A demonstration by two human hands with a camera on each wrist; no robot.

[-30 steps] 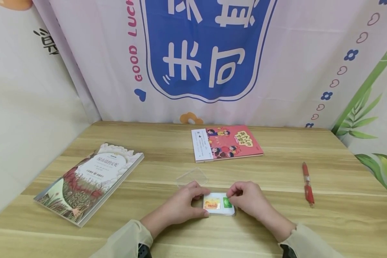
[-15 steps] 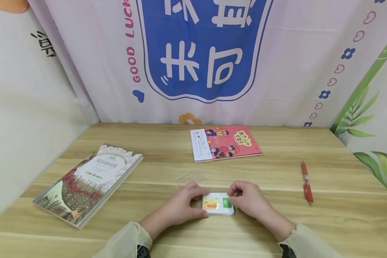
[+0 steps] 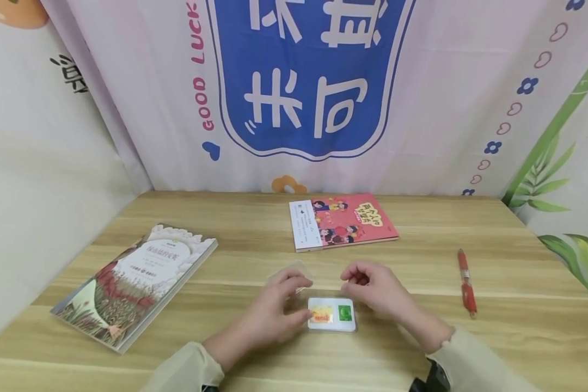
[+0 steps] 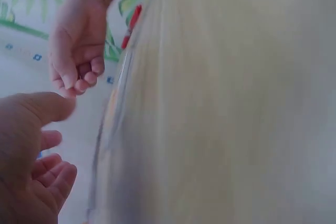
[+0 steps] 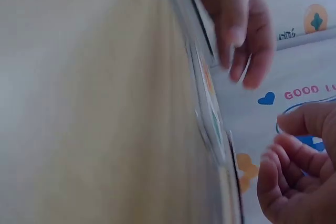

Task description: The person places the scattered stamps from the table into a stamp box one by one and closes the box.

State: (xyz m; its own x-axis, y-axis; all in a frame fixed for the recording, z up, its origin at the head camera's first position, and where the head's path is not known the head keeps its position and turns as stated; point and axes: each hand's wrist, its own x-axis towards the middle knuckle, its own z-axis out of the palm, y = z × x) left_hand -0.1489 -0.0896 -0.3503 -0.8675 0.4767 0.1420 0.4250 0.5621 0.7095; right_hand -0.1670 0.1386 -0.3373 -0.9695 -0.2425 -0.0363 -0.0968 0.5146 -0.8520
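Note:
A white card [image 3: 331, 322] with a yellow-orange picture sticker [image 3: 322, 314] and a green sticker [image 3: 344, 313] lies in a shallow clear case on the table. Beside its left edge is my left hand [image 3: 269, 310], its thumb tip overlapping the case's edge in the head view; the fingers are spread and hold nothing visible. My right hand [image 3: 379, 291] hovers behind and right of the case, fingers loosely curled. In the right wrist view a gap shows between thumb and fingertips of that right hand [image 5: 302, 174]. Behind the left fingers lies a transparent lid-like sheet [image 3: 300, 268], partly covered.
On the wooden table [image 3: 235, 370] a thick book [image 3: 139, 283] lies at the left. A pink book [image 3: 345, 222] is at the back middle, a red pen [image 3: 466, 283] at the right. A printed curtain [image 3: 176, 109] hangs behind the table.
My right hand has moved back and away from the green sticker, which now shows whole. The left hand has loosened from the case and shifted slightly left, fingers now over the transparent sheet.

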